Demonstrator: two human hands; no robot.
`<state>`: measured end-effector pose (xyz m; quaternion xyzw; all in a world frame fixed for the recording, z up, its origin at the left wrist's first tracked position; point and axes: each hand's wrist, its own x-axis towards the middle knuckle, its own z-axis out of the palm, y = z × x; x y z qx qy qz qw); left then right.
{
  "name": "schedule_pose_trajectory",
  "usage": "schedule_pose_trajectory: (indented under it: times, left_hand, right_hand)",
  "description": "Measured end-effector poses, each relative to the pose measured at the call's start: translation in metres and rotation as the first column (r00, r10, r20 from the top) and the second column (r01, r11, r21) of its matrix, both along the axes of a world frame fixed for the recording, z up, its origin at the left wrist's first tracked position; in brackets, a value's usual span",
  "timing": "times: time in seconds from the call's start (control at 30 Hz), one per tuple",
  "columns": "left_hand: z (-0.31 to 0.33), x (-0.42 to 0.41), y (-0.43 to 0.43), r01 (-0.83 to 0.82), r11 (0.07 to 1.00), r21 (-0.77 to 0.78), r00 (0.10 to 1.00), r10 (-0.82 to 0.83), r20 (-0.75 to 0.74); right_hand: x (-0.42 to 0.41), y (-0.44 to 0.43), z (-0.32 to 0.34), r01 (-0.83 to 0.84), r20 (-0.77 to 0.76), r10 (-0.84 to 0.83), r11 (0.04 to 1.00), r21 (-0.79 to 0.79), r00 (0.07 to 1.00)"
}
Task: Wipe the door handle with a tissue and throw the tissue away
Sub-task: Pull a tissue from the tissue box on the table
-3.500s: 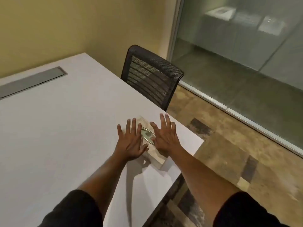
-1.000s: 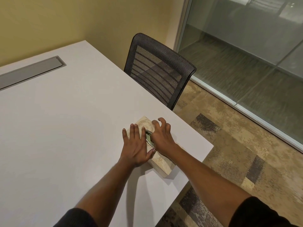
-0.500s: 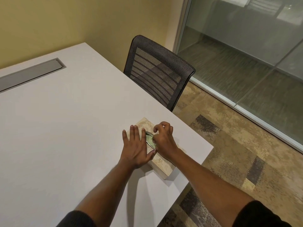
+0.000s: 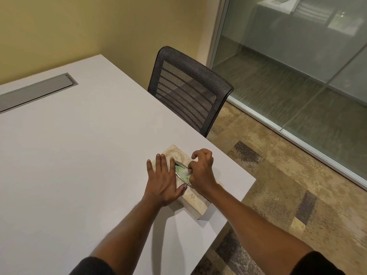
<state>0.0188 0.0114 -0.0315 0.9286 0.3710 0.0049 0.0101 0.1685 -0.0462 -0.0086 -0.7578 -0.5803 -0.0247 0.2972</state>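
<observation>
The left hand [image 4: 163, 180] lies spread flat on the tissue box [image 4: 190, 197], steadying it on the bench [image 4: 79, 155]. The right hand [image 4: 201, 168] pinches a tissue [image 4: 185, 171] at the slot between them. Wiping and discarding both remain; no door handle shows.

Beige scroll-patterned tissue box [image 4: 195, 201] on white table [image 4: 79, 145]; beside it, black mesh chair [image 4: 188, 90], brown-patched tan carpet [image 4: 278, 185].

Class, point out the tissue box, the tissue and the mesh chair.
tissue box [image 4: 195, 201]: head view, patterned top near its front end.
tissue [image 4: 185, 172]: head view, white tuft at the opening.
mesh chair [image 4: 188, 92]: head view, middle of backrest.
</observation>
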Motion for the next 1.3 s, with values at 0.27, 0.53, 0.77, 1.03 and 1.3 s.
schedule_pose_trajectory:
  times: [0.27,0.53,0.77,1.03,1.3]
  left_hand:
    - [-0.002,0.001,0.000,0.008,1.000,0.007,1.000,-0.008,0.000]
    - [0.002,0.000,-0.001,-0.008,1.000,-0.003,0.999,0.008,-0.053]
    - [0.008,0.001,-0.001,-0.011,1.000,-0.023,0.997,0.009,-0.082]
    - [0.020,-0.001,0.000,0.007,0.998,-0.066,0.988,-0.017,-0.151]
    - [0.091,0.049,-0.033,0.192,0.972,-0.134,0.979,-0.179,0.101]
  right_hand:
    - [-0.005,0.002,0.018,0.133,0.123,-0.131,0.991,-0.008,0.984]
    - [0.005,-0.012,0.017,0.153,-0.249,-0.163,0.986,-0.062,0.955]
    - [0.025,-0.020,0.048,0.462,-0.955,-0.253,0.873,-0.156,0.156]
    - [0.014,-0.072,0.100,0.351,-0.856,0.162,0.936,-0.024,-0.490]
    - [0.024,-0.128,0.151,0.377,-0.779,0.290,0.923,0.074,-0.556]
